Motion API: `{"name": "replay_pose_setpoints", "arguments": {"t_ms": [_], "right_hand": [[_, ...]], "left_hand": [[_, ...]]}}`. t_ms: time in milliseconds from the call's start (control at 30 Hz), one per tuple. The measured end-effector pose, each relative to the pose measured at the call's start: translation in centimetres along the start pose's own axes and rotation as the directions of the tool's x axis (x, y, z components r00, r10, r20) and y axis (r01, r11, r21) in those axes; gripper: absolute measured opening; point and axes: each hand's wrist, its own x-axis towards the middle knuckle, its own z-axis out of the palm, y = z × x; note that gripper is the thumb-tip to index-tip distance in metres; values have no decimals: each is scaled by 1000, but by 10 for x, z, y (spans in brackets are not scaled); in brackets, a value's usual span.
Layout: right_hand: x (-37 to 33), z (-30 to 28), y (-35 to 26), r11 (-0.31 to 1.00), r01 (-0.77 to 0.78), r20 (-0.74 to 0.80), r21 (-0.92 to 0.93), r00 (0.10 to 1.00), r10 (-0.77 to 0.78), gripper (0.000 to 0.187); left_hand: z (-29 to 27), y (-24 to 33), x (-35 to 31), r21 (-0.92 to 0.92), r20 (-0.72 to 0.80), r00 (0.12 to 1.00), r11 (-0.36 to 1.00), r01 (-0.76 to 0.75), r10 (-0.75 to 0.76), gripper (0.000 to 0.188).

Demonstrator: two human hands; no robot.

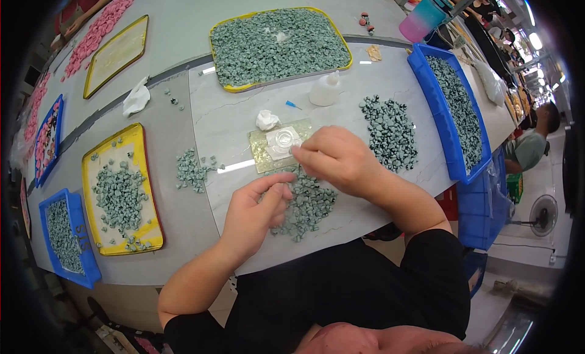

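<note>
Pale tabletop, green pieces, fan beyond

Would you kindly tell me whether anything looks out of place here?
A few small grey-green pieces lie scattered beside a crumpled white tissue at left, apart from the nearest heap. A small blue pointed tip lies loose near the white plastic bottle.

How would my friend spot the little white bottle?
Find the big yellow-rimmed tray, top middle, heaped with green pieces. Just below its right half in the picture stands the bottle. It's smooth, unlike the crumpled white tissue left of it.
</note>
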Motion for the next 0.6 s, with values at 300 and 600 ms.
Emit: {"name": "replay_pose_setpoints", "arguments": {"t_ms": [300, 600], "right_hand": [[8, 12, -4, 959, 42, 74, -280, 997, -22, 34], [14, 23, -13, 992, -109, -65, -59, 992, 105, 30]], "left_hand": [[-14, 5, -6, -84, -37, 999, 996, -4, 1, 13], [-20, 7, -11, -128, -44, 998, 991, -44, 38, 12]]}}
